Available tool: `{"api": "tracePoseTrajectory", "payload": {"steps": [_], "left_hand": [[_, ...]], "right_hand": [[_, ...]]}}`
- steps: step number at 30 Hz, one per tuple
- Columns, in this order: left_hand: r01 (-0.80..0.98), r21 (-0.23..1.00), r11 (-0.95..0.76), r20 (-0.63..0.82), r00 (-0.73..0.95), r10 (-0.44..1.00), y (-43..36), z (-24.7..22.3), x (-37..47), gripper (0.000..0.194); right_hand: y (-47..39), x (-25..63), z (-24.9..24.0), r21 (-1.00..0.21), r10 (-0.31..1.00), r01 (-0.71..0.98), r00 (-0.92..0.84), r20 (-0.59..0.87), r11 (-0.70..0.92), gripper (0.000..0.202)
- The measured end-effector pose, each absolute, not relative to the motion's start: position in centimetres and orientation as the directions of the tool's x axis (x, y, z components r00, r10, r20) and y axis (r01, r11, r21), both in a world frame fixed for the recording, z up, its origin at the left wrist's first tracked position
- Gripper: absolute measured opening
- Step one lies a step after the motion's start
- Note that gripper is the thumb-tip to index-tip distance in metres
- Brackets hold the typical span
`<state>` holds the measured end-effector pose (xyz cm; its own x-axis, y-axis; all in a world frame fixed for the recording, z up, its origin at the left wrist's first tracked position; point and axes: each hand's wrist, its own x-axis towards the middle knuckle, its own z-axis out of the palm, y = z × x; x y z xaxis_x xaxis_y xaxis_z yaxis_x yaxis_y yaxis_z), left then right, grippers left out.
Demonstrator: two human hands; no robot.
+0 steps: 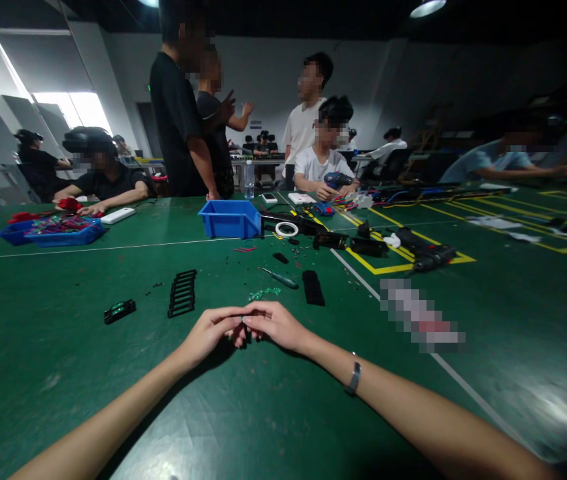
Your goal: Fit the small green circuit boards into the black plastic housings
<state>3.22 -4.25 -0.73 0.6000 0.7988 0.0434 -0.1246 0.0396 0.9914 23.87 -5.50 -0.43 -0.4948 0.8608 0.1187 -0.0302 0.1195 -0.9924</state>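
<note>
My left hand (217,332) and my right hand (274,325) meet above the green table (243,413), fingertips together. Both are closed around something small and dark that their fingers mostly hide. Just beyond them lie small green pieces (264,293) and a screwdriver (281,277) with a dark green handle. A black ladder-like part (182,293) rests to the left of my hands, with a black and green part (120,311) farther left. On the right of the screwdriver is a flat black part (313,287).
A blue bin (230,219) stands ahead, with a white ring (286,229) beside it. Blue trays of wires (66,229) are at the left. A black power drill (424,249) lies at the right. Several people sit or stand beyond.
</note>
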Motion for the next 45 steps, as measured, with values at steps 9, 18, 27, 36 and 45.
{"api": "tracePoseTrajectory", "payload": {"steps": [9, 18, 27, 36, 45], "left_hand": [[-0.132, 0.99, 0.042, 0.046, 0.601, 0.798, -4.26, -0.63, 3.29, 0.044], [-0.134, 0.99, 0.053, 0.038, 0.598, 0.8, -4.39, -0.37, 3.37, 0.044], [-0.116, 0.993, 0.033, 0.042, 0.587, 0.809, -4.46, -0.27, 3.38, 0.043], [-0.082, 0.997, -0.015, 0.061, 0.596, 0.801, -4.56, 0.06, 3.24, 0.043], [-0.092, 0.996, -0.003, 0.057, 0.599, 0.799, -4.46, -0.19, 3.17, 0.046]], "right_hand": [[-5.49, 23.8, -0.25, -0.994, 0.863, -0.03, -0.493, 0.107, 0.106, 0.037], [-5.52, 23.78, -0.31, -0.995, 0.87, -0.027, -0.483, 0.096, 0.095, 0.035], [-5.31, 23.91, -0.39, -0.994, 0.866, -0.016, -0.491, 0.098, 0.104, 0.032], [-5.21, 23.92, -0.65, -0.995, 0.876, -0.009, -0.474, 0.091, 0.099, 0.03], [-5.34, 23.75, -0.37, -0.996, 0.877, -0.016, -0.474, 0.081, 0.083, 0.036]]}}
